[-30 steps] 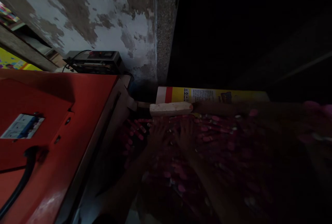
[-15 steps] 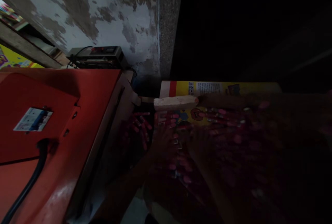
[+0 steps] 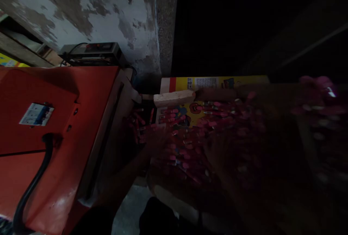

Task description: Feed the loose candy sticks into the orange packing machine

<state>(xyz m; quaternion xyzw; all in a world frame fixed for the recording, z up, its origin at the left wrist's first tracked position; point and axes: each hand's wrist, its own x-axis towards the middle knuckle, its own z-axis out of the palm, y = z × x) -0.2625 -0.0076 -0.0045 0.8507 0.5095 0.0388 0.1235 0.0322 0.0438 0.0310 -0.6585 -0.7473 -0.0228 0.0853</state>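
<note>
Many slim pink stick-shaped items, perhaps wrapped, lie spread over a printed yellow cardboard sheet. My left hand is at the sheet's left edge, over some of the sticks, beside a dark gap that holds more pink sticks. Its fingers are smeared and dim. My right hand rests among the pile farther right, fingers apart and pointing away from me. Deep shadow hides the fingertips and most of the pile on the right.
A red machine with a thick black cable stands on the left. Behind it sits a grey device against a peeling wall. A pale block lies along the sheet's back. More pink items are heaped at far right.
My left hand has moved left toward the gap, and sticks there lie differently. My right hand stays over the pile. The view has shifted, showing more of the heap at right.
</note>
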